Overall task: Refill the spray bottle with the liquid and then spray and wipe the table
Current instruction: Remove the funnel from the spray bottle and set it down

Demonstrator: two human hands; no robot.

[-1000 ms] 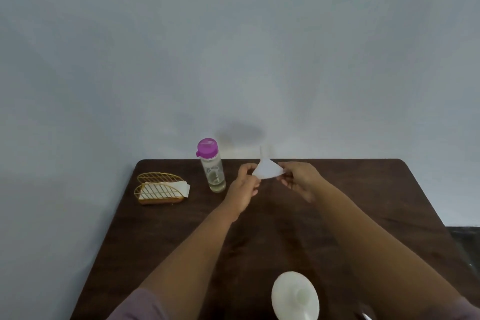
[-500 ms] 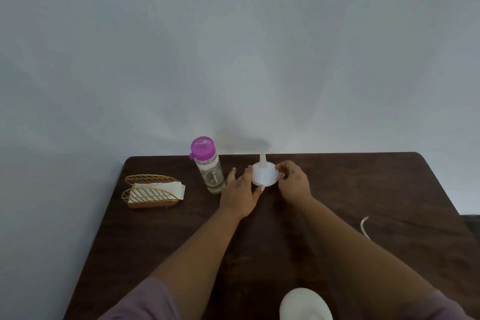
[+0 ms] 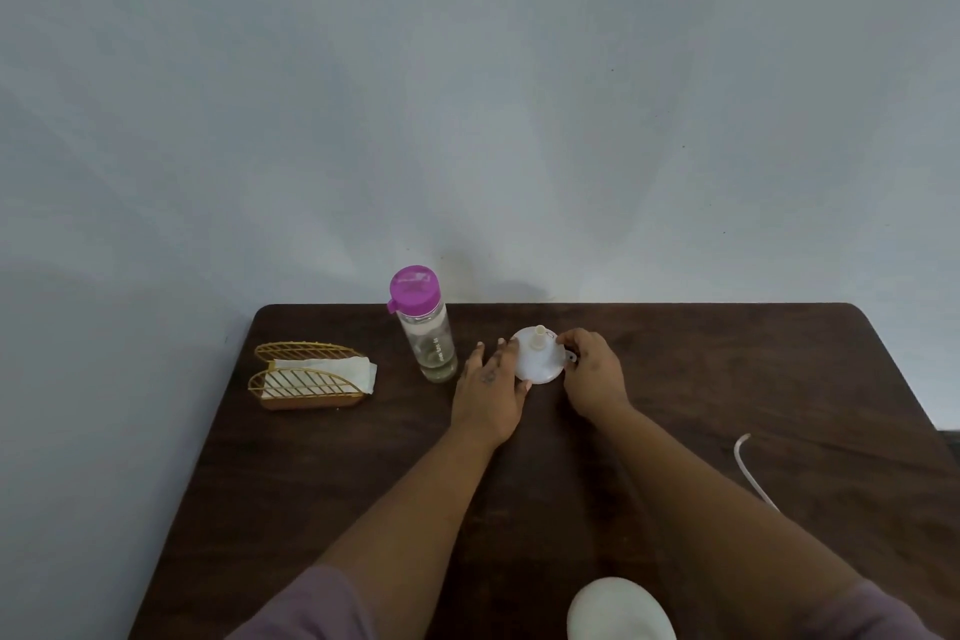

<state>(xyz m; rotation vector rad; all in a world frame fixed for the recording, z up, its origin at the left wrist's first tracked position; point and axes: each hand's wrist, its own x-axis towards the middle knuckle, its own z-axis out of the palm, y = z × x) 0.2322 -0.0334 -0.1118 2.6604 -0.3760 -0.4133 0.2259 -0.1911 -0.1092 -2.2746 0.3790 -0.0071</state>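
Note:
A white funnel stands upside down on the dark wooden table, wide mouth down and spout up. My right hand pinches the small tab on its right rim. My left hand lies flat to its left with the fingers spread, their tips touching the rim. Left of the hands stands a clear bottle with a purple cap, holding a little liquid at the bottom. A white rounded object, perhaps the spray bottle, shows at the near edge, partly cut off. A thin white tube lies at the right.
A gold wire holder with white napkins sits at the far left of the table. A pale wall runs right behind the table's far edge. The table's left and right edges are both in view.
The funnel was held up in the air between both hands; it has come down and now rests upside down on the table. My left hand has flattened out beside it.

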